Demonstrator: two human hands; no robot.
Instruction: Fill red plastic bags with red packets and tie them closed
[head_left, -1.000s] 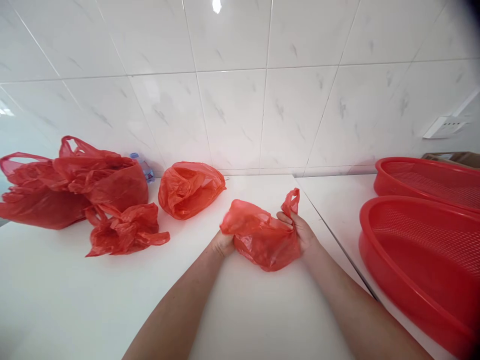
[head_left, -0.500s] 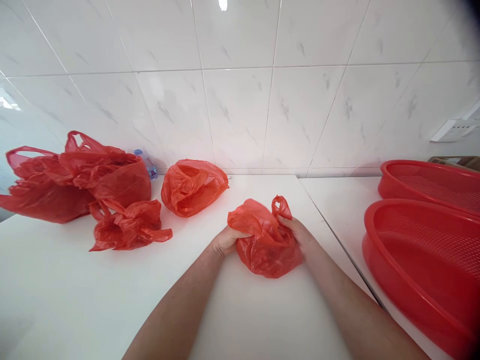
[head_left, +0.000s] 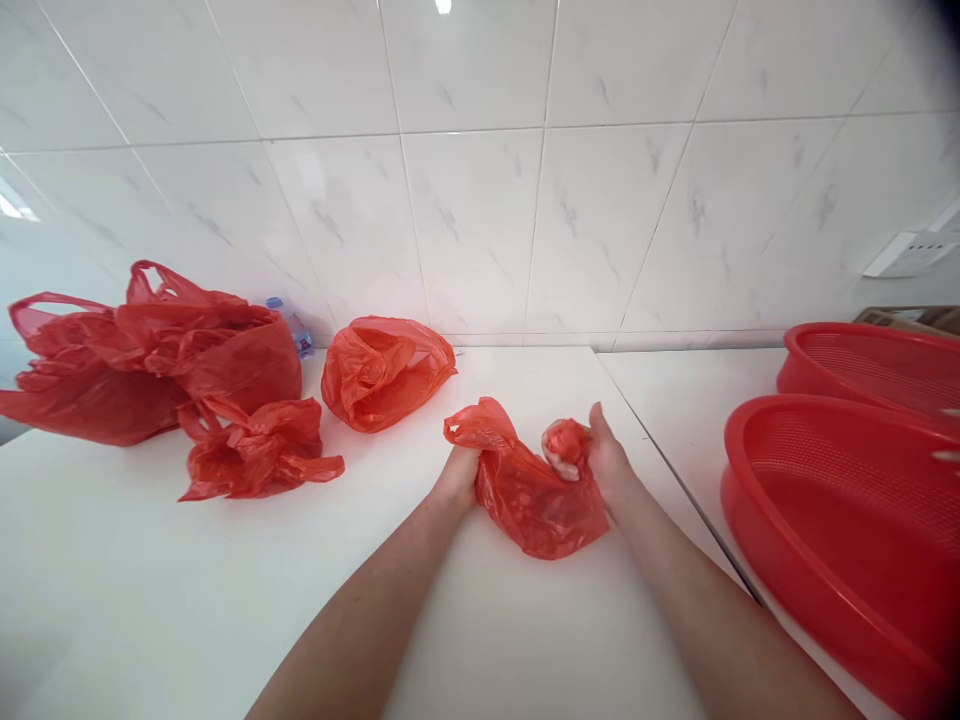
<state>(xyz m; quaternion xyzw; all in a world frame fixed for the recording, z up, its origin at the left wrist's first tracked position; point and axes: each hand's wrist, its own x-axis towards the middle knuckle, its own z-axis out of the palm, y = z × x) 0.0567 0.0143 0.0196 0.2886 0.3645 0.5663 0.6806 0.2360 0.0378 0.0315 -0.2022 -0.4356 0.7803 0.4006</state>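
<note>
Between my hands is a red plastic bag [head_left: 536, 510], thin and crinkled, its lower part sagging over the white table. My left hand [head_left: 459, 478] is closed around the bag's left side, with a gathered end sticking up above the fist. My right hand [head_left: 600, 455] has its fingers curled around a bunched part of the bag on the right, the thumb pointing up. What the bag may contain cannot be made out.
Full-looking red plastic bags [head_left: 150, 370] crowd the left, with a small crumpled red bag [head_left: 259, 450] before them. Another red bag [head_left: 386, 372] lies by the tiled wall, near a plastic bottle [head_left: 296, 330]. Two red baskets [head_left: 757, 450] stand right; pale fingertips [head_left: 946, 455] show at the edge.
My hands have gathered the bag's top into two bunches, left and right. My right hand has turned thumb-up. Fingertips have appeared at the right edge, and the farther basket has shifted right.
</note>
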